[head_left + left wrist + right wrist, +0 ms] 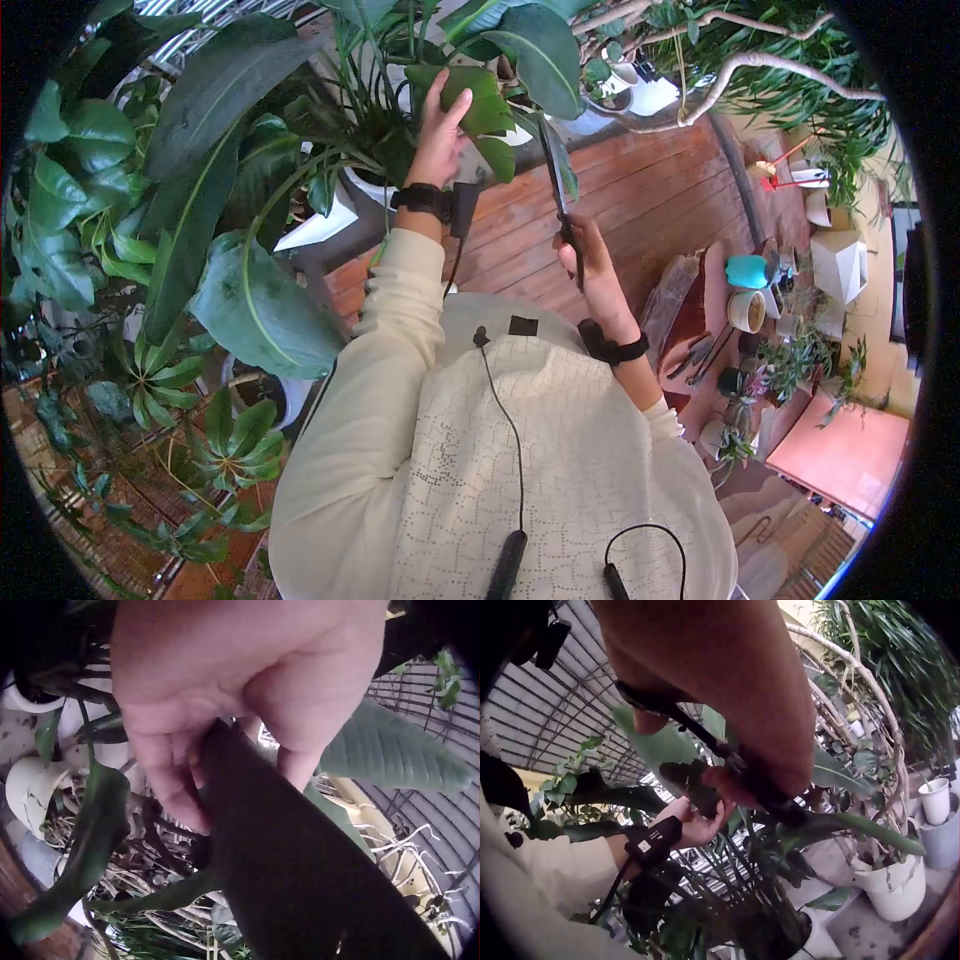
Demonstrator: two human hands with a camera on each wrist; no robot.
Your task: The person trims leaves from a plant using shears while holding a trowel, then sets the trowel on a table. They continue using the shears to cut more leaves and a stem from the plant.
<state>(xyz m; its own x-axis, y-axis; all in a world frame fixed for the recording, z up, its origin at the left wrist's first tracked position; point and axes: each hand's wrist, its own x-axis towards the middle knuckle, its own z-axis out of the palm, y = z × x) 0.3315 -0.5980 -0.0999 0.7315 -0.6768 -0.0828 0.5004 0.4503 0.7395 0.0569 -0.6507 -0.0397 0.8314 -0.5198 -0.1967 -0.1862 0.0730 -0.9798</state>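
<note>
My left hand point(440, 140) holds a broad green leaf point(483, 105) of the large potted plant, its fingers around the blade. Seen from the left wrist, a dark leaf point(277, 847) runs from between the fingers and thumb of that hand point(247, 682). To the right, my right hand point(597, 268) grips dark scissors point(556, 170), their long blades pointing away beside the held leaf. In the right wrist view the scissors' handles point(694, 727) are spread within the right hand point(727, 682), and the left hand point(697, 826) holds the leaf beyond them.
Large leaves point(262, 305) crowd the left side, above a white pot point(285, 390). A wooden floor point(650, 190) lies ahead and right. A bare curved branch point(735, 75) arches at upper right. Several pots, among them a white one point(838, 265), stand at the right.
</note>
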